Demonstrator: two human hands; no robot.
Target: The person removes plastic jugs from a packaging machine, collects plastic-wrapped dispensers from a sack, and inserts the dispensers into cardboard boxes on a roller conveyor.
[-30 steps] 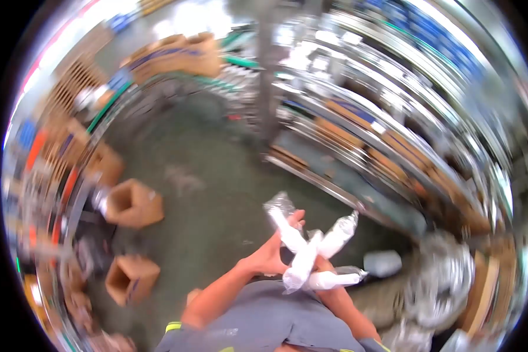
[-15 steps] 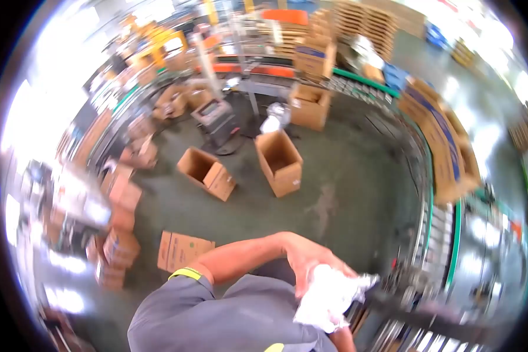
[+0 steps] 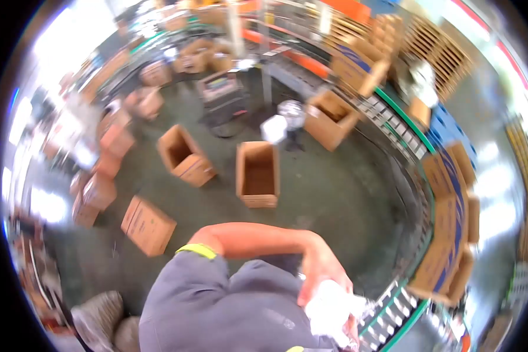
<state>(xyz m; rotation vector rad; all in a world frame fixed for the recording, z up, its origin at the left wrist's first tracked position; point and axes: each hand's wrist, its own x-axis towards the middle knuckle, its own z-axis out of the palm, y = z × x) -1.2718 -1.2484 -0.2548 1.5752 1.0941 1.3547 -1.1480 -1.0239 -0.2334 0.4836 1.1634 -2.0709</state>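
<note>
In the head view my left arm reaches across my body, and my left hand [image 3: 325,267] grips a white bundle [image 3: 333,310] in clear, crinkled plastic wrap. The fingers of that hand curl over the bundle's upper side. A small part of my right hand [image 3: 352,330] shows against the bundle's lower right side; most of it is hidden, and its fingers do not show clearly. The bundle is held close to my body, beside a roller conveyor [image 3: 392,314]. Its exact contents cannot be made out.
Open cardboard boxes [image 3: 258,176] stand on the dark floor ahead, with a closed carton [image 3: 148,226] to the left. A grey machine [image 3: 223,97] sits farther off. Large boxes with blue stripes [image 3: 449,223] line the curved conveyor at right. Wooden pallets [image 3: 434,50] are stacked behind.
My view has turned, and the boxes ahead have shifted leftward in it. The white bundle stays in my left hand, slightly lower and closer to the conveyor rollers in view.
</note>
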